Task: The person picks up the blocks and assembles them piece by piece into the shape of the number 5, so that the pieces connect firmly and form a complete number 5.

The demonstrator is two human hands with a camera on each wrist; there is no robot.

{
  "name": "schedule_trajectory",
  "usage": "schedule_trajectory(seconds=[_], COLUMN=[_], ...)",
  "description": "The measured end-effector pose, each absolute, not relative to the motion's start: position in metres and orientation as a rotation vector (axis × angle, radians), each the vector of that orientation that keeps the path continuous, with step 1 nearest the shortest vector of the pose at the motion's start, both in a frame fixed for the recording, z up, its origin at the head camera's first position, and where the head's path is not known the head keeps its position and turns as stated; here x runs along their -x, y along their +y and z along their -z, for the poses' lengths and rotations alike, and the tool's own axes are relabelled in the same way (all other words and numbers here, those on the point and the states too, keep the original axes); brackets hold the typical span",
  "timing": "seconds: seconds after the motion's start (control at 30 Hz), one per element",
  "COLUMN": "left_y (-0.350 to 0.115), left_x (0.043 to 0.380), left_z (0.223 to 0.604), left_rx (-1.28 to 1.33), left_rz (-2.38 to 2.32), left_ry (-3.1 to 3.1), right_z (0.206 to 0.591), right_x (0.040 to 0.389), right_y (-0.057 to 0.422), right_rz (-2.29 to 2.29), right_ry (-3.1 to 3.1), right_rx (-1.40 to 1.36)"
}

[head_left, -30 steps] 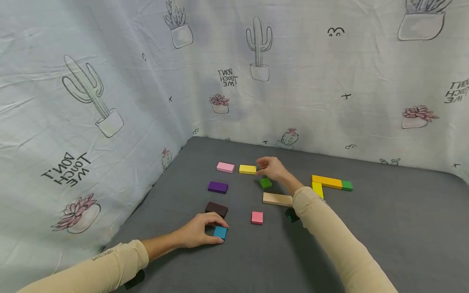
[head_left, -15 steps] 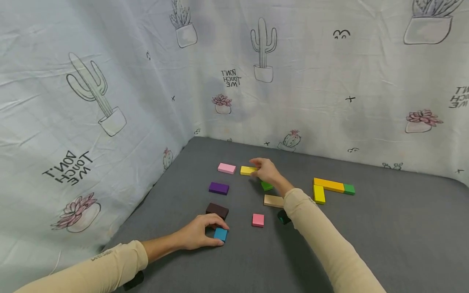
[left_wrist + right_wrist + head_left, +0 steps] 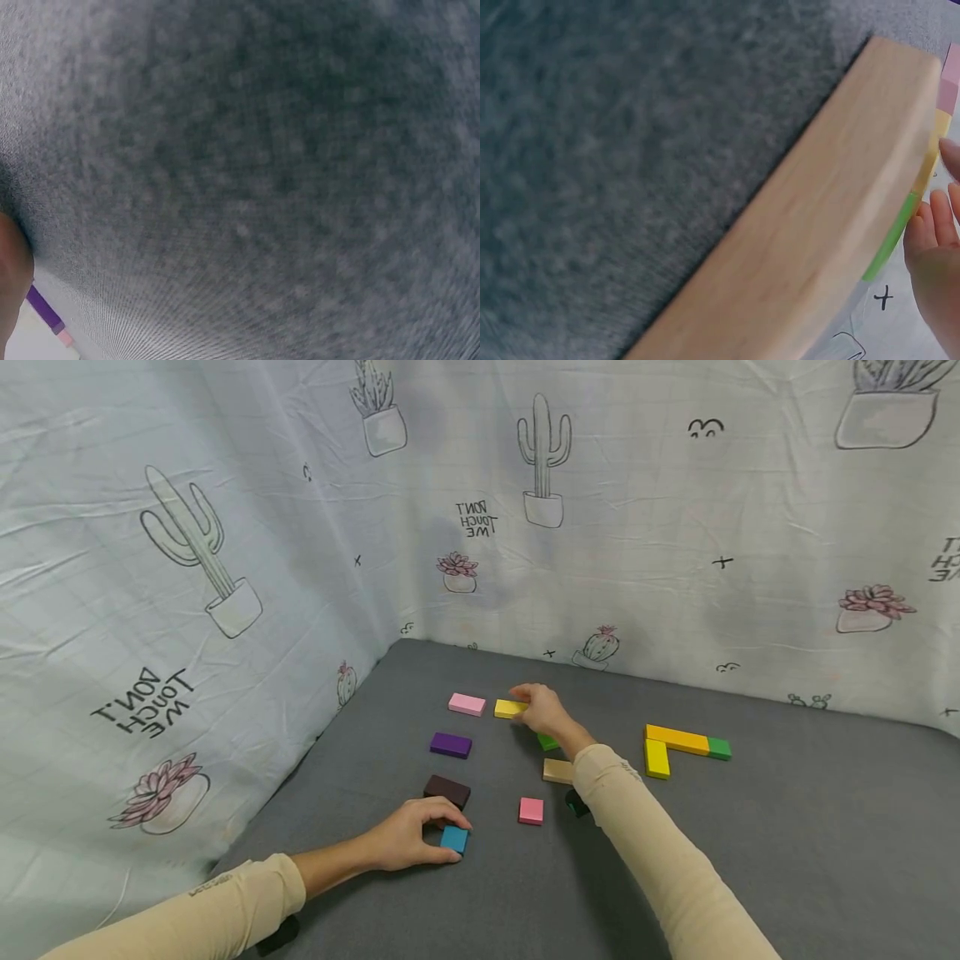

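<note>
My left hand (image 3: 405,837) pinches a small blue block (image 3: 454,840) between thumb and fingers on the grey cloth. Farther back, my right hand (image 3: 545,710) has its thumb and fingers around the right end of a yellow block (image 3: 507,709), which lies flat. A green block (image 3: 548,742) shows partly from beneath that hand. Under the right forearm, a plain wooden block (image 3: 557,771) is half covered; it fills much of the right wrist view. Just behind the left fingers lies a dark brown block (image 3: 447,790).
A purple block (image 3: 451,745) and a light pink block (image 3: 467,704) lie at the left. A pink square block (image 3: 531,811) sits mid-table. On the right, an orange block (image 3: 677,739) touches a green block (image 3: 719,748) and a yellow block (image 3: 657,759). Patterned cloth (image 3: 645,527) hangs behind.
My right hand has moved left from beside the yellow block onto its right end, its forearm now covering more of the wooden block. The left hand stays on the blue block.
</note>
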State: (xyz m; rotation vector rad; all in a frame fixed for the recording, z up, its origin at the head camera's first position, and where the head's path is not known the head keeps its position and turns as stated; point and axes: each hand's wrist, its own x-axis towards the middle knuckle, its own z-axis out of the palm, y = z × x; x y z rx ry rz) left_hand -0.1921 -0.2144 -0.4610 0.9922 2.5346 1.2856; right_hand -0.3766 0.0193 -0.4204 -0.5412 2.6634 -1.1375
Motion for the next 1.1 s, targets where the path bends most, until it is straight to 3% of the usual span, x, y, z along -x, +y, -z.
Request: schedule_trajectory(seconds=[1.1], left_y=[-0.215], left_x=[0.192], left_z=[0.464], left_rx=[-1.007], left_rz=[-1.279], left_ry=[2.556], right_z=[0.422], right_x=[0.366], right_y=[0.012], right_rz=[0.870], right_ry=[2.815], right_rx=[0.684])
